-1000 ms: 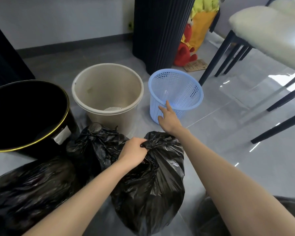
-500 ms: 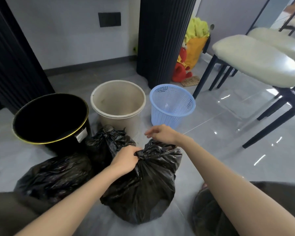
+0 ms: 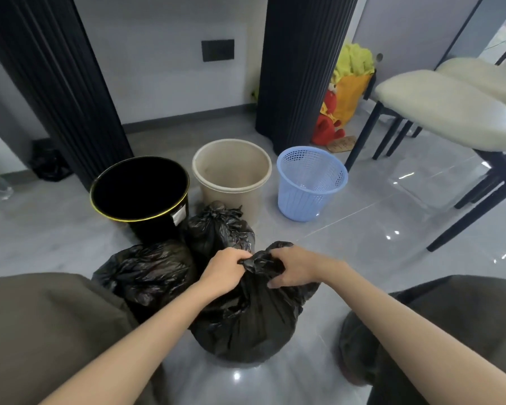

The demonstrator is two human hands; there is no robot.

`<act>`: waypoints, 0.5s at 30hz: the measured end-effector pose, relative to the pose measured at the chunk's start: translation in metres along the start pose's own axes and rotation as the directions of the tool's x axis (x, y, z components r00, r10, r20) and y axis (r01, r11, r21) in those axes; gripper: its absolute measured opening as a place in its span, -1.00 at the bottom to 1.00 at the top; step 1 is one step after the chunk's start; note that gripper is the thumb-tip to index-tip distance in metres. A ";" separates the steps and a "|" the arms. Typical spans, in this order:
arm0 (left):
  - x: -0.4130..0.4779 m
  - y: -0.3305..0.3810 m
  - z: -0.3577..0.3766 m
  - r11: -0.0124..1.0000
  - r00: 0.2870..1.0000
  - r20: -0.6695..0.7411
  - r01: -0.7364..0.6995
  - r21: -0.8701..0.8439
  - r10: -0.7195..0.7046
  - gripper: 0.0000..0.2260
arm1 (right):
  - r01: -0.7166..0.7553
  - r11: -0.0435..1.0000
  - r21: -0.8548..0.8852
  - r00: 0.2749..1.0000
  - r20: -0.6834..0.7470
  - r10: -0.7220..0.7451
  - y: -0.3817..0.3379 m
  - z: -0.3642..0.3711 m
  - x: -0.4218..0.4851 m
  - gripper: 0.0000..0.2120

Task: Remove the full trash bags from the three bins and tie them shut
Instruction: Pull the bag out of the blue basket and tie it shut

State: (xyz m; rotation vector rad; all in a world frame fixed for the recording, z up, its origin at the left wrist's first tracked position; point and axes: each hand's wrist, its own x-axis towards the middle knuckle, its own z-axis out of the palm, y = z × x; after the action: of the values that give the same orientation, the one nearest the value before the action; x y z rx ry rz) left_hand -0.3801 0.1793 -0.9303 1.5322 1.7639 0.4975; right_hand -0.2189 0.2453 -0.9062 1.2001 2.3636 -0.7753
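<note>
Grey-tiled room: logged glossy floor (image 3: 362,258), pale wall and dark fluted column (image 3: 298,68) behind. Found three bins in a row on the tile: black bin (image 3: 158,229) at left, beige bin (image 3: 231,197) in the middle, blue bin (image 3: 304,203) at right, the last two showing bare inner walls. Found three black bags in front of them. Located near bag (image 3: 246,317) upright on the floor between two olive-clad knees, closest to the camera. Located mid bag (image 3: 216,232) just in front of the beige bin, neck knotted. Located left bag (image 3: 146,273) slumped in front of the black bin, against the mid bag.

Gripped the gathered neck of the near bag with both hands. Curled left hand (image 3: 225,270) round the left side of the neck, fingers closed tight on plastic. Curled right hand (image 3: 295,267) round the right side, thumb and fingers pinching the bunched film. Could not tell whether a knot was formed.

Compared with half a second before: brought right hand down from above the bag, where it held nothing, onto the neck. Kept left hand on the same bunch. Raised and drew back the viewpoint, bringing knees and more wall into view. Left bins and other bags in place.

Noted white sticker (image 3: 179,213) on the black bin wall; could not read its print. Noted brown card (image 3: 341,144) on the floor beside a red plush toy (image 3: 327,121); marks too small to read.
</note>
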 end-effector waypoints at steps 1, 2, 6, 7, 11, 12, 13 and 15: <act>-0.004 0.001 0.000 1.000 1.000 -0.001 -0.011 -0.009 0.011 -0.75 | 0.004 1.000 -0.012 0.996 -0.089 -0.005 -0.003 0.006 -0.002 -0.66; -0.006 0.001 0.000 1.000 1.000 -0.003 -0.024 -0.013 0.024 -0.74 | -0.003 1.000 -0.022 0.985 -0.175 -0.001 -0.005 0.012 -0.004 -0.76; -0.019 0.001 -0.001 1.000 0.998 -0.068 -0.013 0.001 0.013 -0.70 | -0.055 0.998 -0.022 0.936 -0.349 0.043 -0.001 0.020 -0.012 -0.89; -0.022 0.001 -0.002 1.000 0.995 -0.098 -0.011 0.001 0.011 -0.71 | -0.057 0.998 -0.016 0.930 -0.364 0.048 0.000 0.019 -0.014 -0.89; -0.030 -0.003 -0.001 0.999 0.984 -0.176 0.001 -0.047 -0.009 -0.81 | -0.063 0.996 0.070 0.903 -0.421 0.087 0.006 0.024 -0.022 -0.84; -0.030 -0.007 -0.001 0.999 0.987 -0.161 0.017 -0.042 -0.024 -0.82 | -0.077 0.991 0.112 0.891 -0.438 0.119 0.008 0.026 -0.024 -0.85; -0.031 -0.012 -0.002 0.999 0.991 -0.125 0.048 0.000 -0.048 -0.76 | -0.091 0.983 0.157 0.876 -0.458 0.154 0.010 0.027 -0.025 -0.88; -0.033 -0.022 -0.005 0.975 0.993 -0.010 0.116 0.191 -0.116 -0.50 | -0.116 0.962 0.248 0.844 -0.487 0.227 0.015 0.029 -0.028 -0.92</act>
State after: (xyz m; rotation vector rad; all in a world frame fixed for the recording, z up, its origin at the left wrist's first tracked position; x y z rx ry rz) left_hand -0.3982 0.1441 -0.9331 1.5457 1.9340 0.2756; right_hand -0.1881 0.2173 -0.9181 1.8834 2.5687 -0.7241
